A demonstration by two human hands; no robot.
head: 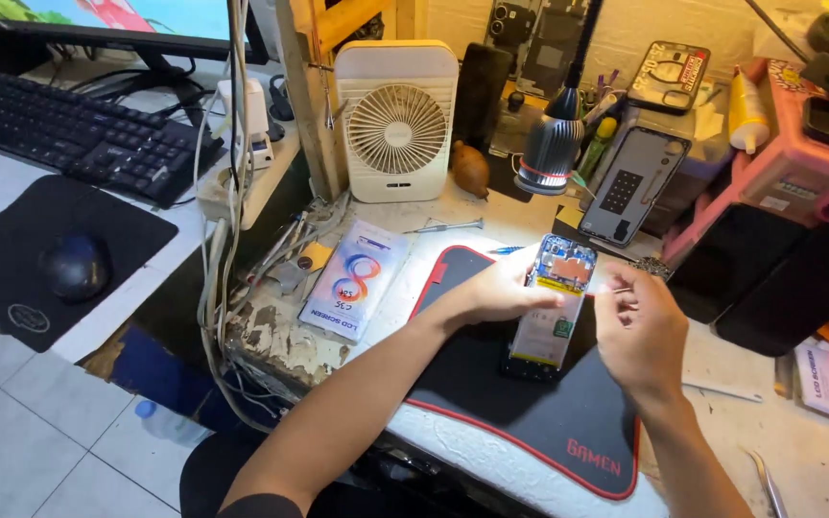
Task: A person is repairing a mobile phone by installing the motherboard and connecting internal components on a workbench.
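The opened smartphone (pixel 555 302), back cover off and its circuit board and battery bared, lies on the black red-edged mat (pixel 530 422) near the mat's far edge, toward the back of the desk (pixel 722 374). Its long axis runs from the near side of the desk to the far side, leaning slightly right, with the board end pointing away toward the lamp (pixel 551 144).

The left hand (pixel 501 288) has its grip closed on the phone's left edge, steadying it. The right hand (pixel 637 331) pinches a thin metal tool, probably tweezers (pixel 623 289), beside the right edge near the board. This looks like disassembly work at the board end; the next move would call for a fine, steady tip placed on a small part while the left hand keeps the phone from sliding.

Left of the mat lies a replacement-screen box (pixel 355 278); behind it stands a white fan (pixel 397 125).
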